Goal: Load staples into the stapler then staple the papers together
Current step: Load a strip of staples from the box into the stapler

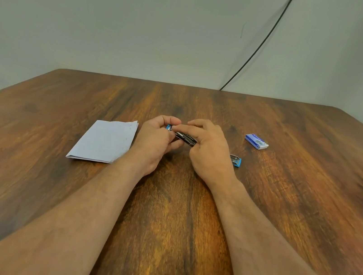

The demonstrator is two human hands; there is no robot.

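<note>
Careful, your left hand (156, 138) and right hand (207, 148) both pinch the stapler (185, 137): small, stiff, slick metal w/ springy parts, so hold its sides.

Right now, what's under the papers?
The papers lie flat on the wooden table, left of both hands. Only table shows around them; anything hidden underneath can't be seen.

Wooden table (280, 224): papers (106, 142), staple box (256, 141).
</note>
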